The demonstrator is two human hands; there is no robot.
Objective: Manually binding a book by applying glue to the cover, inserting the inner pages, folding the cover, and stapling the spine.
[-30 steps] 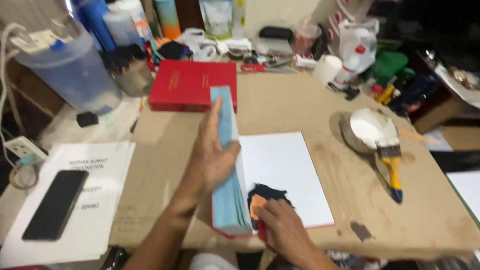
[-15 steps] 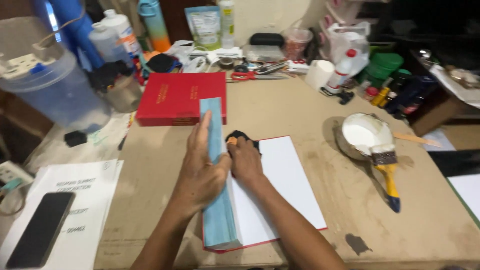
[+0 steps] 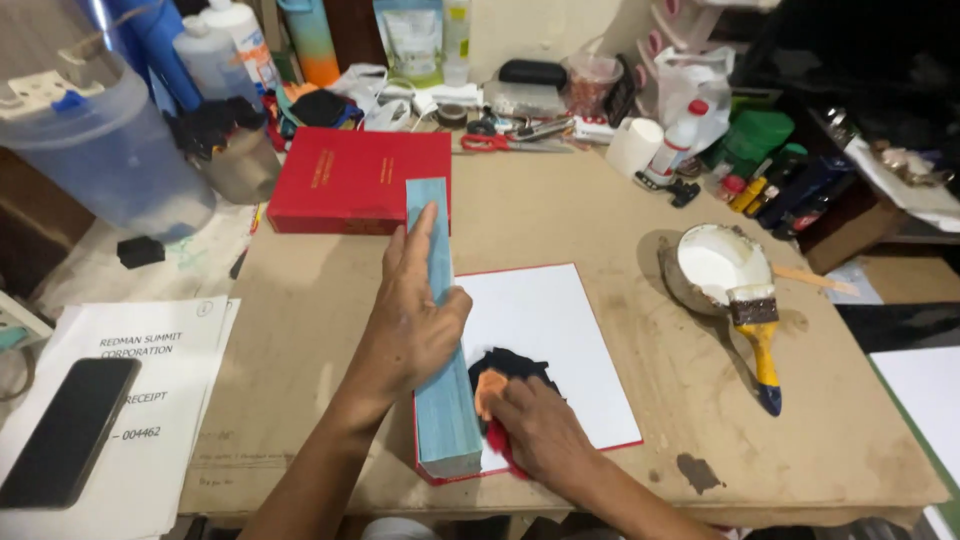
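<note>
My left hand (image 3: 412,310) lies flat against the blue-edged page block (image 3: 440,395) of an open book and holds it upright. The book's red cover lies flat on the table with a white endpaper (image 3: 555,340) facing up. My right hand (image 3: 535,425) presses a dark cloth with an orange and red patch (image 3: 505,375) onto the endpaper, close to the foot of the page block. The cloth is partly hidden under my fingers.
A closed red book (image 3: 350,178) lies behind the open one. A bowl of white glue (image 3: 715,265) with a yellow-handled brush (image 3: 758,335) sits at the right. Papers (image 3: 150,400) and a black phone (image 3: 65,430) lie at the left. Bottles, scissors (image 3: 500,140) and clutter line the back.
My right hand has slid with the cloth from the far end of the page block back toward me along the endpaper. My left hand stays on the block.
</note>
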